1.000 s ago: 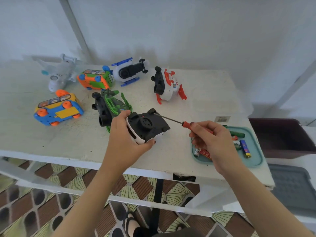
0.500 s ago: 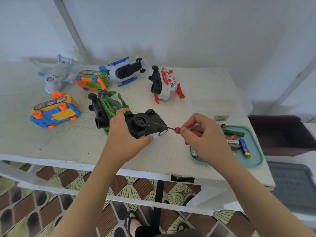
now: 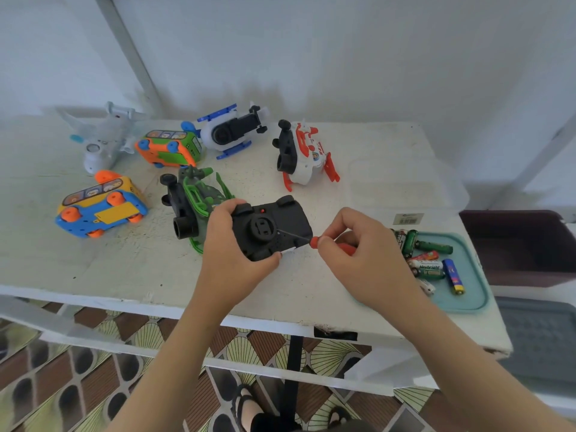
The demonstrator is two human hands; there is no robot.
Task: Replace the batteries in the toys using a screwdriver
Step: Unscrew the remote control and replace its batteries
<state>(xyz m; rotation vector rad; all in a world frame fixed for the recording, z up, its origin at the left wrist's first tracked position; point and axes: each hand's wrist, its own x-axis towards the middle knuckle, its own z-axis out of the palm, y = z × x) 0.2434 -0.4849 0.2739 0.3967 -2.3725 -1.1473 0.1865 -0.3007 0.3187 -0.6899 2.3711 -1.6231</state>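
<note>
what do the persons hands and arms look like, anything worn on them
The left hand and right hand are bare: no gloves, and no ring, watch or bracelet shows. The left forearm and right forearm are uncovered right to the frame edge, with no sleeve in view.

White table (image 3: 93,269), dark maroon bin (image 3: 523,244) beside it, patterned tiled floor (image 3: 62,385) below.

Green toy (image 3: 199,201) just behind left hand (image 3: 230,254)

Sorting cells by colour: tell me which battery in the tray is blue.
The blue battery nearest the tray's right edge, yellow-tipped; no other there is blue.
</note>
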